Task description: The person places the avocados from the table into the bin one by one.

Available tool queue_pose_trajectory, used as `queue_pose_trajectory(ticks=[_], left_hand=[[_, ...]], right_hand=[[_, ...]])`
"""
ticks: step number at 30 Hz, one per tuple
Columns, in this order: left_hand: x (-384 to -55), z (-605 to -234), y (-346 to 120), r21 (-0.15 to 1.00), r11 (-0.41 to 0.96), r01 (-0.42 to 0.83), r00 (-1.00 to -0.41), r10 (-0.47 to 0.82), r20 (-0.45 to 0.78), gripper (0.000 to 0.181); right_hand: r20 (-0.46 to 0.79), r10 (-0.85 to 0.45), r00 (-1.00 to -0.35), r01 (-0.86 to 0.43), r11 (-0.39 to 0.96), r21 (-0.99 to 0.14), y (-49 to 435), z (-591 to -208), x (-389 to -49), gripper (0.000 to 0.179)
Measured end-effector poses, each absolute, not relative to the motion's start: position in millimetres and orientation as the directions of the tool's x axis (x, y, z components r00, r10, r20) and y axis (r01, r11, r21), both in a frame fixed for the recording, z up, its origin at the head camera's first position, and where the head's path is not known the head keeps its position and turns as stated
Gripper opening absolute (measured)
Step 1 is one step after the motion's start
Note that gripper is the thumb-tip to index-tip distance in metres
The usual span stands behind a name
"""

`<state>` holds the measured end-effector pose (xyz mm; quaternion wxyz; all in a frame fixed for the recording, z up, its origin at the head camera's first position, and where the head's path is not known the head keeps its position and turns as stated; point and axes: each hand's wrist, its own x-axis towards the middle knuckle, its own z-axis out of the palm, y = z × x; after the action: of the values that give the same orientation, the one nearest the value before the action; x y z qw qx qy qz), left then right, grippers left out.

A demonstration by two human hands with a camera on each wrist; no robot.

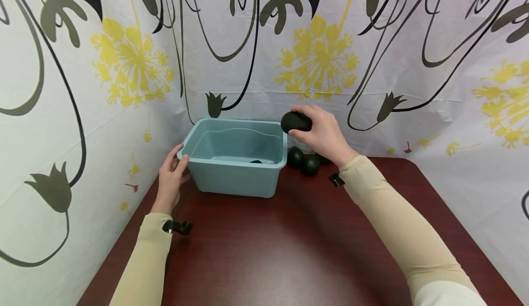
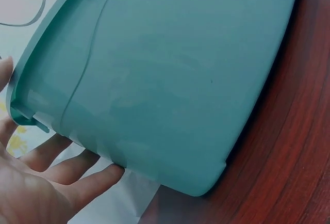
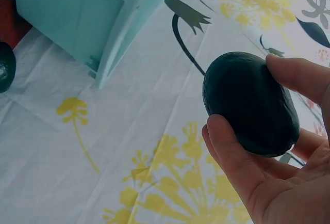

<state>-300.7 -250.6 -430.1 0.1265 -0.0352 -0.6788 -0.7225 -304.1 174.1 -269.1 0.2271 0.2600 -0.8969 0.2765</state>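
Observation:
A light blue plastic bin point(image 1: 235, 178) stands at the back of the table. My left hand point(image 1: 170, 182) holds its front left corner, with the thumb at the rim and the other fingers along the outer side. In my right hand point(image 1: 326, 134) is a dark green avocado point(image 1: 295, 122), gripped between thumb and fingers just above the bin's right rim. The right wrist view shows this avocado point(image 3: 247, 105) whole and oval. Inside the bin, a small dark shape point(image 1: 256, 162) peeks over the front rim, mostly hidden.
Beside the bin's right side lie more avocados point(image 1: 310, 165), one partly behind my right hand. The dark red wooden table point(image 1: 256, 246) meets a white patterned cloth point(image 1: 244, 76) at its back and sides. Each wrist wears a small black camera point(image 1: 177, 226).

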Motion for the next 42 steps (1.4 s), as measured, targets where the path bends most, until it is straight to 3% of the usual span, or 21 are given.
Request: queue_pose_trajectory(ticks=[8,13,18,42], left_hand=[[-302,-434,-250,0.972,-0.044,0.231,-0.963,-0.155,0.222,0.065],[-290,-418,-242,0.974,-0.044,0.223,-0.966,-0.146,0.215,0.065],[-297,-425,-244,0.977,-0.046,0.210,-0.967,-0.157,0.201,0.066],[-283,-413,-235,0.976,-0.017,0.217,-0.959,-0.188,0.210,0.062]], right_hand=[[0.573,-0.377,-0.727,-0.633,0.691,-0.349,165,-254,-307,0.057],[0.559,-0.373,-0.740,-0.618,0.705,-0.348,158,-244,-308,0.057],[0.533,-0.383,-0.754,-0.611,0.706,-0.357,150,-238,-310,0.057],[0.509,-0.439,-0.740,-0.644,0.680,-0.350,102,-202,-334,0.054]])
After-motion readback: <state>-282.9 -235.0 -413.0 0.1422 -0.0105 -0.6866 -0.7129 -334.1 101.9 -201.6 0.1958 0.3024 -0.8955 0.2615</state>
